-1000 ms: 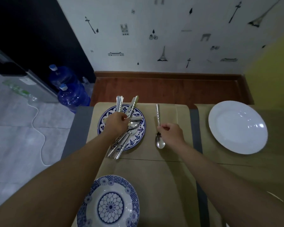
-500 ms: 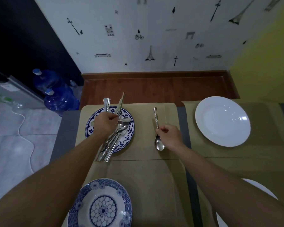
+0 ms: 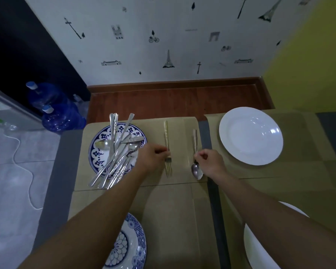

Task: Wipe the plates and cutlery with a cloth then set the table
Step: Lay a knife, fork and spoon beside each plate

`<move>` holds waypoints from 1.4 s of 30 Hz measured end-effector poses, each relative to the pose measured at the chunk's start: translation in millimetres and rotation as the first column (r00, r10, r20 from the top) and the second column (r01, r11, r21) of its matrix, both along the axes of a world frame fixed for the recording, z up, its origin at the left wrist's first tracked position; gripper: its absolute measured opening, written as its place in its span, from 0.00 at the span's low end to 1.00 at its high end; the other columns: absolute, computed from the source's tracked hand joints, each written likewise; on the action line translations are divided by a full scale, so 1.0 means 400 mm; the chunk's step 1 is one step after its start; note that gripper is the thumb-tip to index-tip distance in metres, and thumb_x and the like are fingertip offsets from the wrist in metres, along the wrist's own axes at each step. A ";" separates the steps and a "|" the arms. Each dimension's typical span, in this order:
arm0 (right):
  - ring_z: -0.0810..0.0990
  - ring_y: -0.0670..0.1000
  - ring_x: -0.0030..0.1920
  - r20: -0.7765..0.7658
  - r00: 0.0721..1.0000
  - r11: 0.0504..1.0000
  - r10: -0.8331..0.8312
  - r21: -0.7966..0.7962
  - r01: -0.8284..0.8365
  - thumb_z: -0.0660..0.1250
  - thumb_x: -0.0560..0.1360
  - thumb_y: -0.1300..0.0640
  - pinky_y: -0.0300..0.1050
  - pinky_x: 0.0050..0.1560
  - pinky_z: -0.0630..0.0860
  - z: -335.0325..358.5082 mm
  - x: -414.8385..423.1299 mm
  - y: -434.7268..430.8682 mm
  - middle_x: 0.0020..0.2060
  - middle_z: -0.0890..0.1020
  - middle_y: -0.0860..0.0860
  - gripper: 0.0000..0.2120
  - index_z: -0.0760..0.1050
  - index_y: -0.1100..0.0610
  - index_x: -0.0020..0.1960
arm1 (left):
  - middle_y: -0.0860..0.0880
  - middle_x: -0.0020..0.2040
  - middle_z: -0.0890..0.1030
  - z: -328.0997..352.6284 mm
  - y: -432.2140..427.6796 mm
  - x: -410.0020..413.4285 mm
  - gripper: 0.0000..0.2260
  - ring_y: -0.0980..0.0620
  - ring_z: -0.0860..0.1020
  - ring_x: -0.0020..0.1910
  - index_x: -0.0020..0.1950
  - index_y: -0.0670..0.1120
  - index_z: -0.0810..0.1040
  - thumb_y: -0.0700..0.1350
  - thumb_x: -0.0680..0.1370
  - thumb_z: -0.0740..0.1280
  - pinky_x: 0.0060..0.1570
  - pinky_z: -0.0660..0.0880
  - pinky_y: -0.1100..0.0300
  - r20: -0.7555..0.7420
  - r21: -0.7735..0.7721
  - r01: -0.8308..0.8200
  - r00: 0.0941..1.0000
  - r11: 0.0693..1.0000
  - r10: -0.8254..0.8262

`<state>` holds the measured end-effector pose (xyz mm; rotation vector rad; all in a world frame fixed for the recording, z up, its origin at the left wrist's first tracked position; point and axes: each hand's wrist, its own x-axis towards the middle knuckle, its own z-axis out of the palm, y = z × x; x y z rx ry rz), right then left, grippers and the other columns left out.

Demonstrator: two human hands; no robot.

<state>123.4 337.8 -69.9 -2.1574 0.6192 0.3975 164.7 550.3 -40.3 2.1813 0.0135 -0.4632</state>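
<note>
Dim, bluish indoor light; small glare spots on the round white ceramic plate [image 3: 250, 135]; wide-angle bending at edges, soft focus.

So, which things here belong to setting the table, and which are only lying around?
For the job: fork, pinched by the left hand; spoon, pinched by the right hand; cutlery pile on the far blue patterned plate; far white plate.
Just lying about: blue water bottles; white cable on the floor.

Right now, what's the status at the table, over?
Left hand pinches fork; right hand pinches spoon. Other cutlery piled on blue plate. Nothing blocks either hand.
</note>
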 end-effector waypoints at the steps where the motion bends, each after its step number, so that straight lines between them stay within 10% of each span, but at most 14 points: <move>1: 0.79 0.49 0.48 0.004 1.000 1.000 -0.006 0.001 0.006 0.69 0.81 0.55 0.40 0.42 0.70 -0.005 -0.004 -0.006 0.44 0.82 0.49 0.06 0.83 0.56 0.53 | 0.50 0.40 0.85 -0.015 -0.015 -0.008 0.04 0.61 0.81 0.35 0.49 0.44 0.87 0.42 0.76 0.74 0.39 0.75 0.70 -0.027 0.013 0.009 1.000 1.000 -0.009; 15: 0.80 0.52 0.46 0.052 0.995 0.996 0.085 0.031 -0.087 0.80 0.72 0.56 0.45 0.47 0.79 -0.022 -0.028 -0.051 0.47 0.81 0.52 0.20 0.77 0.56 0.60 | 0.50 0.41 0.81 -0.082 -0.064 -0.041 0.11 0.51 0.80 0.41 0.48 0.46 0.81 0.54 0.75 0.74 0.40 0.77 0.55 -0.001 0.252 0.098 0.995 0.963 -0.101; 23: 0.68 0.53 0.75 0.044 0.898 0.894 0.437 -0.131 -0.428 0.74 0.78 0.53 0.46 0.72 0.70 -0.009 -0.034 -0.069 0.81 0.59 0.47 0.39 0.59 0.55 0.83 | 0.47 0.82 0.55 -0.100 -0.043 -0.031 0.32 0.44 0.66 0.75 0.80 0.49 0.61 0.51 0.79 0.69 0.71 0.68 0.44 0.055 0.281 0.413 0.894 0.867 -0.444; 34: 0.66 0.55 0.75 -0.042 0.749 0.742 0.661 -0.109 -0.661 0.68 0.82 0.54 0.51 0.75 0.65 0.001 -0.027 -0.102 0.83 0.49 0.41 0.38 0.51 0.51 0.84 | 0.53 0.78 0.66 -0.059 -0.085 -0.059 0.28 0.48 0.73 0.69 0.79 0.50 0.62 0.50 0.81 0.67 0.62 0.69 0.58 0.081 0.285 0.360 0.914 0.888 -0.397; 42: 0.63 0.54 0.76 -0.031 0.748 0.744 0.663 -0.083 -0.663 0.68 0.82 0.54 0.50 0.75 0.63 -0.007 -0.027 -0.110 0.83 0.47 0.39 0.39 0.49 0.50 0.84 | 0.53 0.82 0.55 -0.091 -0.054 -0.041 0.33 0.49 0.65 0.76 0.82 0.51 0.55 0.55 0.80 0.66 0.73 0.66 0.51 0.019 0.272 0.437 0.888 0.858 -0.458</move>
